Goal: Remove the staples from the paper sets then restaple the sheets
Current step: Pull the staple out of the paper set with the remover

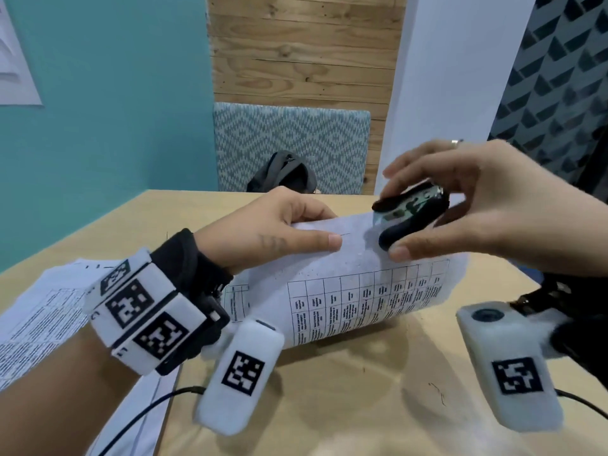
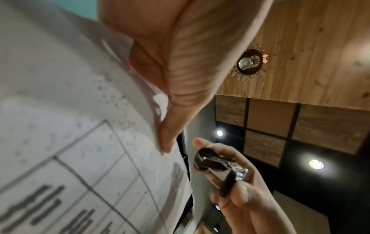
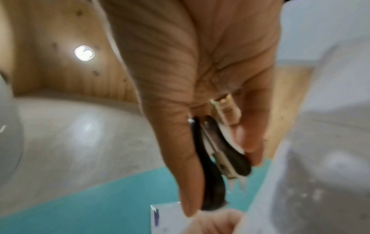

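Observation:
My left hand point(image 1: 289, 232) pinches the top edge of a printed paper set point(image 1: 355, 297), holding it lifted off the wooden table point(image 1: 362, 406), thumb on the front face. A thin staple point(image 1: 345, 234) shows just right of the thumb tip. My right hand point(image 1: 467, 218) grips a black staple remover point(image 1: 411, 215) with metal claws, right beside that corner of the paper. In the left wrist view the thumb lies on the paper set point(image 2: 80, 126) with the staple remover point(image 2: 218, 166) close by. In the right wrist view the staple remover point(image 3: 218, 156) sits between thumb and fingers.
Another stack of printed sheets point(image 1: 42, 311) lies at the table's left edge under my left forearm. A black cable point(image 1: 141, 413) runs over the near table. A dark bag point(image 1: 283, 172) rests on a patterned bench behind the table.

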The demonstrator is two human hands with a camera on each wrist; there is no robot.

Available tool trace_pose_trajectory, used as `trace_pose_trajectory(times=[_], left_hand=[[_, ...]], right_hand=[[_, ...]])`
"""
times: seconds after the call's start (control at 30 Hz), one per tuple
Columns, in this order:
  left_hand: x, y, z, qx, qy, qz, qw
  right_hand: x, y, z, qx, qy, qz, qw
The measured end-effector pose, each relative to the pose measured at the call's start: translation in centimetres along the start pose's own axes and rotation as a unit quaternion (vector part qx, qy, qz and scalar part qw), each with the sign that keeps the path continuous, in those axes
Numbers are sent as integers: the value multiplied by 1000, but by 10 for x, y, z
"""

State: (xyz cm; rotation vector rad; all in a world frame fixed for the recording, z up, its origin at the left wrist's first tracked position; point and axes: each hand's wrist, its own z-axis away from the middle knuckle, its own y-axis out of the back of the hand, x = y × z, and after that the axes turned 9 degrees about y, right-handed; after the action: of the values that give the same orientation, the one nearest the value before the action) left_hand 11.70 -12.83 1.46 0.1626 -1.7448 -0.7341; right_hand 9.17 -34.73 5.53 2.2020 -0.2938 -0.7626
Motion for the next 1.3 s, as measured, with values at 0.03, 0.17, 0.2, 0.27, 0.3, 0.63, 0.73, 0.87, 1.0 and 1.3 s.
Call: trace_pose_trajectory(times=[0.03,0.17,0.2,0.27,0.3,0.63,0.73,0.87,1.0,1.3], left_hand=[[-1,0,-1,-3,7,18,1000],[-2,-2,-3,-25,26,68,997],[-1,-2,-3,-32,28,80,996],[-1,-2,-2,-46,30,101,993],[-1,-2,-2,-54,31,111,992],[-1,1,-1,-128,46,174,975],[1,0,0,-121,44,174,976],[0,0,-1,-124,42,177,976],[-3,1,-3,-124,43,186,974],[-5,0,-3,-113,55,181,975]], right_hand=[[-3,-4,0,12,39,57,998],[0,-22,-2,19,154,187,970],[2,-25,-3,17,161,196,967],[5,-28,-4,7,166,200,965],[6,-29,-4,-1,166,199,966],[7,-30,-3,-15,186,172,967],[8,-31,-3,-15,187,172,967],[11,-34,-4,-12,195,183,964],[12,-33,-4,-5,193,184,964],[14,-35,-5,7,205,182,962]])
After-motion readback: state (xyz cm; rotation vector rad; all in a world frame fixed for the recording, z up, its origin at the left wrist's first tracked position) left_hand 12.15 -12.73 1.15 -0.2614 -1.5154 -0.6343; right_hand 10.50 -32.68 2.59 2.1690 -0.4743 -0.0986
